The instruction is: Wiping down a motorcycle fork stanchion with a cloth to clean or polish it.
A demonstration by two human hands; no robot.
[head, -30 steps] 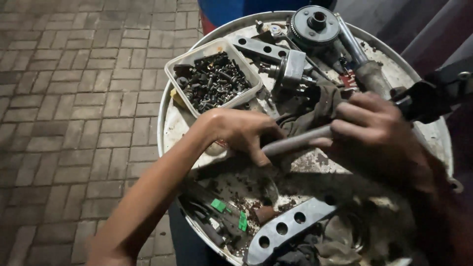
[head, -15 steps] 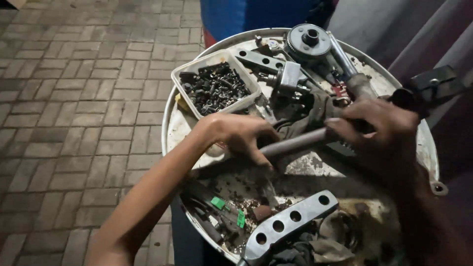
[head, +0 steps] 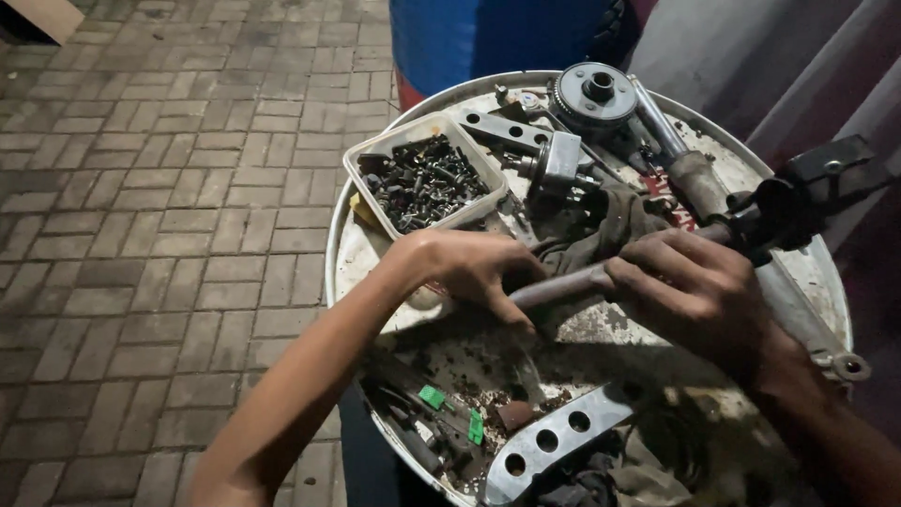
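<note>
While your left hand (head: 474, 272) is curled around the near end of the grey metal tube (head: 563, 284), your right hand (head: 699, 291) is clamped over it further along, fingers wrapped on top. Tube lies across the middle of the round drum lid (head: 361, 249), tilted up to the right, where it runs into a black bracket (head: 817, 183) past the lid's edge. Whether your left fingers fully close under the tube, can't tell; thumb and fingers are pressed on it.

Around it:
- White rectangular plastic tray (head: 424, 183), upper left of the lid, full of dark screws and bolts, just beyond your left hand.
- Round toothed gear (head: 593, 94) at the far rim, a long shaft (head: 680, 155) beside it, running toward the bracket.
- Small metal block part (head: 561, 161) between tray and gear.
- Dirty brown rag (head: 610, 221) under and behind the tube, touching it.
- Flat silver plate with three round holes (head: 554, 439) at the near edge, below your right wrist.
- Two small green tags (head: 432, 396), near left of the lid, among dark scrap; print too small to tell.
- Red marking (head: 668, 192) on the lid surface near the shaft, mostly covered.

Blue drum (head: 488, 38) stands right behind the lid. Brick paving (head: 141, 235) on the left.
</note>
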